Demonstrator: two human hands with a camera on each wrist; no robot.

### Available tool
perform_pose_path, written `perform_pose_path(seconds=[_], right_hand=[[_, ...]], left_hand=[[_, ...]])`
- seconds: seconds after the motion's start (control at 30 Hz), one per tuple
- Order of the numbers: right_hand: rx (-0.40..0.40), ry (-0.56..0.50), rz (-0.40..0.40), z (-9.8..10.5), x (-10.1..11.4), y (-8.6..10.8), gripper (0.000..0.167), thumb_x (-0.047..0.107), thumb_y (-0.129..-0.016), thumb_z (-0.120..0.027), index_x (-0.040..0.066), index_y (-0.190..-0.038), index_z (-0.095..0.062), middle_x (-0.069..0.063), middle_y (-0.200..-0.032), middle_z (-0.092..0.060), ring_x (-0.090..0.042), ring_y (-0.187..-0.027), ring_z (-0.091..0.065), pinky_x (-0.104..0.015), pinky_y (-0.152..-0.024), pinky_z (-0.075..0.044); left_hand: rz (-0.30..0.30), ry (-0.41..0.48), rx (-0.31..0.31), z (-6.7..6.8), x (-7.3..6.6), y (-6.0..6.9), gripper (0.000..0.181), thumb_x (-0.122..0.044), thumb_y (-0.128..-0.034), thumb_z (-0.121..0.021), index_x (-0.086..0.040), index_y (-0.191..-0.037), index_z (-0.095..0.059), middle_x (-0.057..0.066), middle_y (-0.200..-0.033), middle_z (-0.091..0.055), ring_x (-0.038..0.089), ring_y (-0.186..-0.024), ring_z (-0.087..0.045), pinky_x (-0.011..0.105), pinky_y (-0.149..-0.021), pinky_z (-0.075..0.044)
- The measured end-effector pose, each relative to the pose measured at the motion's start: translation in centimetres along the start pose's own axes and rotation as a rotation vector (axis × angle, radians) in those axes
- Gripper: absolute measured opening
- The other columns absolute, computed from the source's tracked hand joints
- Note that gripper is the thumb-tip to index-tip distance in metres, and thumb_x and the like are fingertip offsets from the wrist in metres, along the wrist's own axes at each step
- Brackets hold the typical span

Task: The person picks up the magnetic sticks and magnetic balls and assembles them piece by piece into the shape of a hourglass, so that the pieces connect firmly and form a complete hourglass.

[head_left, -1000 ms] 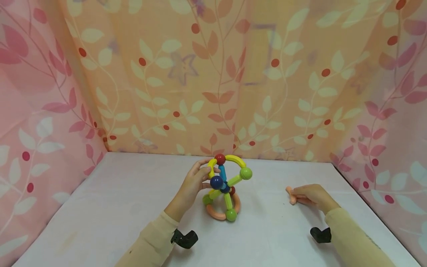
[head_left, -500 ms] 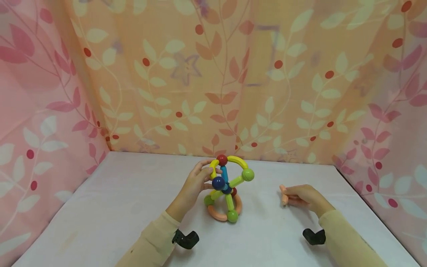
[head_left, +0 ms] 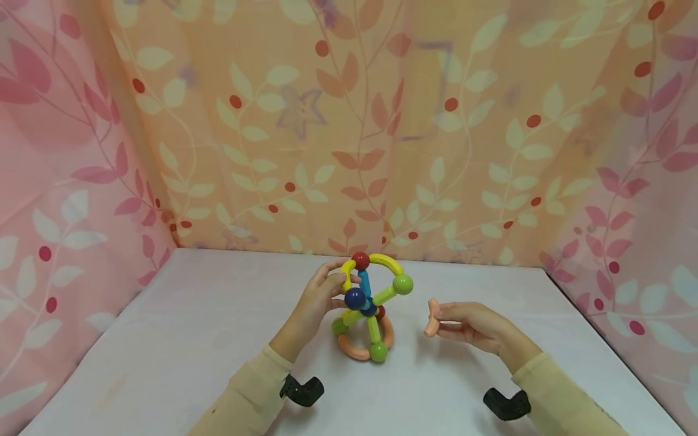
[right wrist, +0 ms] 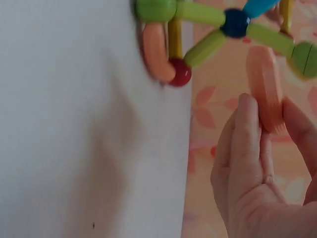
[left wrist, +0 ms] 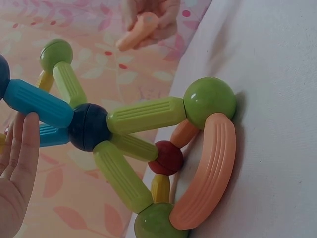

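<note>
A magnetic ball-and-rod structure (head_left: pixel 373 330) stands on the table, built of green, blue and red balls with straight and curved rods. Its base is a ring of orange curved rods (left wrist: pixel 210 173); the upper part has yellow curved rods (head_left: pixel 386 261). My left hand (head_left: pixel 311 309) holds the upper left side, thumb and fingers around a yellow curved rod; some fingertips are hidden behind it. To the right, my right hand (head_left: pixel 482 330) pinches a loose orange curved rod (right wrist: pixel 267 89) between thumb and fingers, raised off the table and apart from the structure.
The white-covered table (head_left: pixel 218 339) reaches back to a flowered curtain (head_left: pixel 305 151), with pink curtains on both sides. A black wrist mount (head_left: pixel 302 392) sits on the left sleeve, another black mount (head_left: pixel 507 404) on the right one.
My right hand has lifted the orange curved rod off the table and brought it left, closer to the structure. My left hand and the structure have stayed in place.
</note>
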State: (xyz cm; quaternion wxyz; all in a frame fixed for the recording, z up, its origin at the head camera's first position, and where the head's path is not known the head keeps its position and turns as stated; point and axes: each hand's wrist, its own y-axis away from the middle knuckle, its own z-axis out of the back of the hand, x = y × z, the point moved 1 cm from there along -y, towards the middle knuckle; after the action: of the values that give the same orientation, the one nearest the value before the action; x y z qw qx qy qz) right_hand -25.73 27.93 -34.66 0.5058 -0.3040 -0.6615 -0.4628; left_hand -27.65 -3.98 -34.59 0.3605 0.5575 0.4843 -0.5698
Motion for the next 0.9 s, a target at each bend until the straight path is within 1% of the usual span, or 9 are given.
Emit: perform_pose_path(seconds=[0.1,0.17,0.27,0.4,0.47,0.5,0.63,0.8,0.9], right_hand=[[-0.006,-0.079,-0.008,-1.3,0.5,0.5,0.016,0.011,-0.098,-0.06,0.005,-0.104,-0.074,-0.006,-0.109,-0.067,-0.019,-0.099,-0.073,-0.028,-0.091,-0.057],[-0.004,-0.1,-0.006,-2.2,1.0,0.9,0.016,0.011,-0.098,-0.061,0.005,-0.103,-0.075,-0.005,-0.109,-0.066,-0.018,-0.098,-0.073,-0.027,-0.091,-0.057],[-0.002,-0.115,0.0,-3.7,1.6,1.4,0.017,0.013,-0.098,-0.062,0.005,-0.109,-0.072,-0.006,-0.106,-0.068,-0.017,-0.096,-0.074,-0.025,-0.09,-0.057],[-0.007,-0.111,0.012,-5.4,2.2,1.9,0.031,0.014,-0.097,-0.063,-0.003,-0.124,-0.062,-0.005,-0.102,-0.071,-0.016,-0.096,-0.074,-0.026,-0.089,-0.057],[-0.013,-0.108,0.016,-6.1,2.3,1.9,0.042,0.015,-0.098,-0.063,-0.008,-0.132,-0.054,-0.004,-0.101,-0.072,-0.014,-0.095,-0.073,-0.026,-0.089,-0.057],[-0.014,-0.104,0.019,-6.4,2.3,1.9,0.046,0.015,-0.098,-0.063,-0.009,-0.135,-0.05,-0.004,-0.101,-0.072,-0.013,-0.095,-0.073,-0.026,-0.089,-0.057],[-0.024,-0.095,0.017,-7.3,2.3,1.8,0.052,0.017,-0.097,-0.063,-0.012,-0.137,-0.046,-0.004,-0.101,-0.071,-0.012,-0.095,-0.072,-0.026,-0.088,-0.058],[-0.043,-0.107,0.026,-7.8,2.5,1.5,0.034,0.018,-0.096,-0.066,-0.003,-0.123,-0.062,-0.003,-0.102,-0.071,-0.013,-0.096,-0.072,-0.028,-0.09,-0.057],[-0.062,-0.111,0.03,-8.1,2.5,1.3,0.032,0.018,-0.095,-0.067,-0.001,-0.121,-0.065,-0.004,-0.103,-0.072,-0.014,-0.097,-0.073,-0.03,-0.092,-0.057]], left_hand=[[-0.01,-0.005,-0.001,0.0,-0.1,0.0,0.04,-0.03,-0.103,-0.047,-0.016,-0.141,-0.046,0.017,-0.122,-0.066,0.018,-0.095,-0.063,0.031,-0.083,-0.055],[-0.015,-0.006,-0.004,0.0,-0.1,-0.1,0.04,-0.03,-0.1025,-0.047,-0.016,-0.14,-0.046,0.016,-0.12,-0.067,0.018,-0.096,-0.064,0.031,-0.083,-0.055],[-0.017,-0.001,-0.006,0.1,-0.1,-0.1,0.04,-0.029,-0.1023,-0.047,-0.015,-0.139,-0.046,0.015,-0.119,-0.067,0.018,-0.095,-0.064,0.032,-0.083,-0.055],[-0.014,0.007,0.002,0.0,0.0,-0.1,0.039,-0.028,-0.103,-0.047,-0.015,-0.14,-0.046,0.02,-0.122,-0.065,0.018,-0.094,-0.063,0.032,-0.083,-0.055],[-0.011,0.007,0.005,0.0,0.0,-0.1,0.039,-0.028,-0.1032,-0.046,-0.016,-0.14,-0.046,0.023,-0.125,-0.063,0.017,-0.094,-0.063,0.031,-0.083,-0.055],[-0.009,0.005,0.004,0.0,0.0,-0.1,0.04,-0.028,-0.1031,-0.046,-0.016,-0.141,-0.046,0.023,-0.125,-0.063,0.017,-0.095,-0.063,0.031,-0.083,-0.055],[0.001,-0.004,-0.001,0.0,0.0,0.0,0.039,-0.029,-0.1035,-0.045,-0.016,-0.141,-0.046,0.023,-0.126,-0.062,0.017,-0.097,-0.064,0.031,-0.083,-0.055],[-0.006,-0.007,0.0,0.0,0.0,0.0,0.039,-0.029,-0.1036,-0.046,-0.016,-0.141,-0.046,0.019,-0.123,-0.065,0.017,-0.097,-0.064,0.031,-0.084,-0.056],[-0.009,0.0,-0.004,0.0,0.2,0.1,0.039,-0.029,-0.1033,-0.046,-0.016,-0.14,-0.047,0.017,-0.122,-0.066,0.017,-0.096,-0.063,0.031,-0.083,-0.056]])
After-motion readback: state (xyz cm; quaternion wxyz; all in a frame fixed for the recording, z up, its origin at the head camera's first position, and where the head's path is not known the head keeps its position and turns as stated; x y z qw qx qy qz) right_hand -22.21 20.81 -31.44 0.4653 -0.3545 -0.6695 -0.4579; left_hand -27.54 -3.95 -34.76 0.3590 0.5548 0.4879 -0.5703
